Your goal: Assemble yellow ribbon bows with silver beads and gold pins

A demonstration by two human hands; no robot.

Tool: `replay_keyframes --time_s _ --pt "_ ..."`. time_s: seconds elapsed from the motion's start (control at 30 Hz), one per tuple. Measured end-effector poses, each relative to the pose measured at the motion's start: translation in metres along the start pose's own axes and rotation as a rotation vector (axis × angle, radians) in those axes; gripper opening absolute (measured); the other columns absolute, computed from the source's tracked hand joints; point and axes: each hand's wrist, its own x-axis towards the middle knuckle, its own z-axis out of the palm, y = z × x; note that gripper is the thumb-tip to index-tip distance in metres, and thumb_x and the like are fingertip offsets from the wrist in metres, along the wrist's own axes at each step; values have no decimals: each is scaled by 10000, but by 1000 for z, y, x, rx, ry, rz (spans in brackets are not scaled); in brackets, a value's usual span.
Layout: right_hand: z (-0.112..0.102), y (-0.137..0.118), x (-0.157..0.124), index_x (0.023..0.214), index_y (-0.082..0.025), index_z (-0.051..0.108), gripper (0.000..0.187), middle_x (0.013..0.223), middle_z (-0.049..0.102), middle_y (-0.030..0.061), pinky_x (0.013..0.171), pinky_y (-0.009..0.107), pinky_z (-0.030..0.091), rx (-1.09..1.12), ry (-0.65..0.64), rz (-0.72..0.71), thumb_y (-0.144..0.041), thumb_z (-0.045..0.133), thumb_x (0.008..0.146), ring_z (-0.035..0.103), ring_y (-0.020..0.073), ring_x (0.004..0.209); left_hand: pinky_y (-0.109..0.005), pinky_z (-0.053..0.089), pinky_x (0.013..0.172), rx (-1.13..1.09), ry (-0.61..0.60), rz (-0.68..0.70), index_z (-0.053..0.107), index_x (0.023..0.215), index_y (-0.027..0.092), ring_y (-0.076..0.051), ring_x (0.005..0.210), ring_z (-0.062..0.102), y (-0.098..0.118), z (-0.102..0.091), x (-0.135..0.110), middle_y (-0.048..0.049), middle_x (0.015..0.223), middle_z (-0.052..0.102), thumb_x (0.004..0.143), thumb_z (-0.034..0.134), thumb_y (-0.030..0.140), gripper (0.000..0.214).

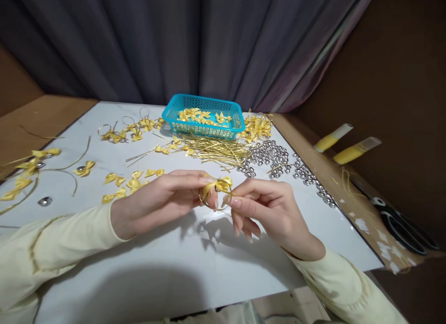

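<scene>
My left hand [174, 194] pinches a yellow ribbon bow [212, 185] between thumb and fingers, above the white table sheet. Attached to the bow is a thin gold cord [228, 203] bent into a loop. On the other side, my right hand [266, 208] is closed with thumb and index finger on this cord, its remaining fingers curled loosely below. Part of the bow's back is hidden by my left fingers. Several loose yellow bows [134, 181] lie beyond my left hand.
A blue basket [167, 114] of bows stands at the back. Before it lie gold cord pieces [219, 149] and silver beads [268, 156]. Finished-looking bows with loops [116, 135] rest at back left. Black-handled scissors [400, 226] and two yellow-filled tubes [357, 149] lie right.
</scene>
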Motion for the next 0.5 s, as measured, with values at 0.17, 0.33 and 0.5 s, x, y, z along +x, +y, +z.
replay_keyframes --time_s 0.17,0.33,0.5 --pt "2 5 -1 741 -138 629 121 500 612 -5 311 145 333 36 -10 -36 -233 634 816 457 49 337 -205 441 710 -31 -10 -10 674 685 115 -133 712 544 -1 0 -2 -38 687 611 862 495 123 251" --pt "3 6 -1 734 -146 613 123 512 617 -6 321 148 360 55 -7 -47 -229 623 823 464 50 343 -207 450 723 -60 -24 -16 676 677 120 -138 715 542 -1 1 -2 -41 685 610 855 521 139 237" --pt "3 5 0 733 -143 613 123 512 619 -4 321 148 368 79 -15 -47 -232 629 817 467 51 341 -208 449 720 -69 -39 -13 684 688 127 -141 721 550 -2 0 -1 -42 698 626 849 547 159 213"
